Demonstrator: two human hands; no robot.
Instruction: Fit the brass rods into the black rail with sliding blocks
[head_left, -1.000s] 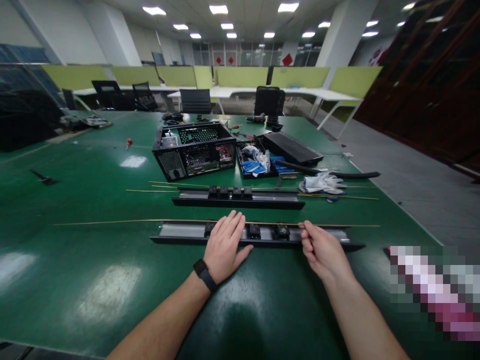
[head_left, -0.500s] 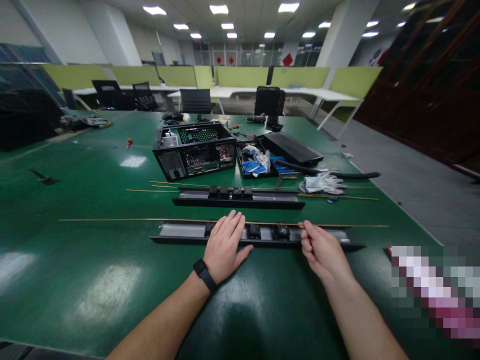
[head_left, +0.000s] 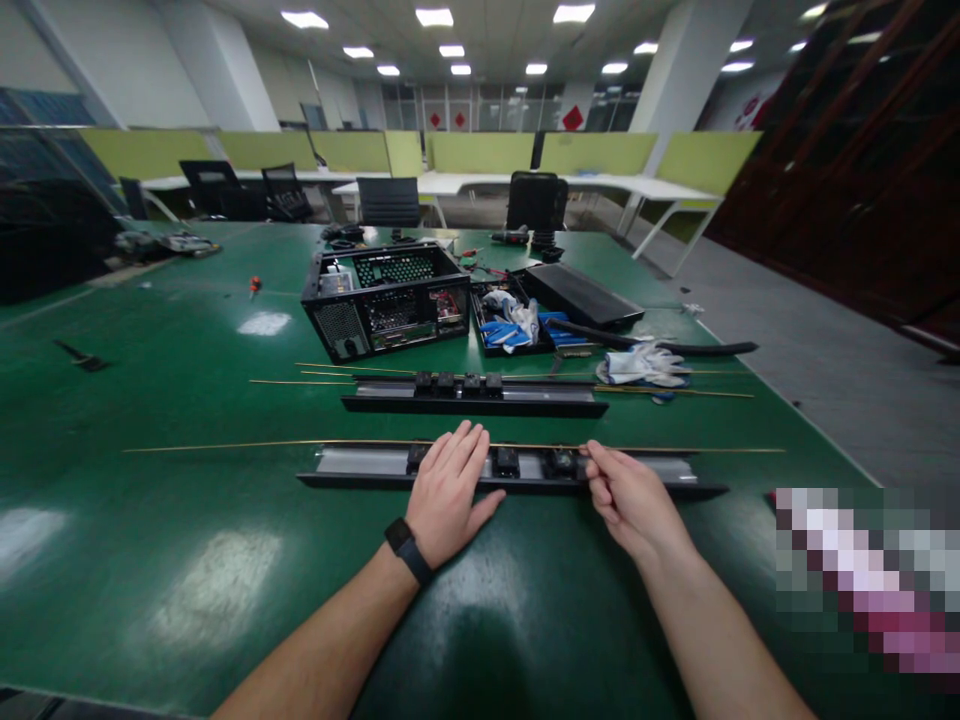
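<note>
A long black power-strip housing (head_left: pixel 360 467) with black socket modules lies across the green table (head_left: pixel 187 560) in front of me. My left hand (head_left: pixel 448 493), with a black wristband, rests flat and open on the housing, fingers stretched over a socket module. My right hand (head_left: pixel 628 495) is closed in a pinch on a thin brass rod (head_left: pixel 262 444) that runs along the housing's far edge and sticks out far to the left and right.
A second black housing (head_left: pixel 475 395) with socket modules lies further back, with more brass rods (head_left: pixel 315 370) beside it. Behind stand an open computer case (head_left: pixel 386 298), a tray with blue-white gloves (head_left: pixel 514 325), a black panel (head_left: pixel 581 295) and loose gloves (head_left: pixel 643 365).
The brass rod has slid to the right along the housing. My right hand has shifted a little left along it; the left hand has stayed put.
</note>
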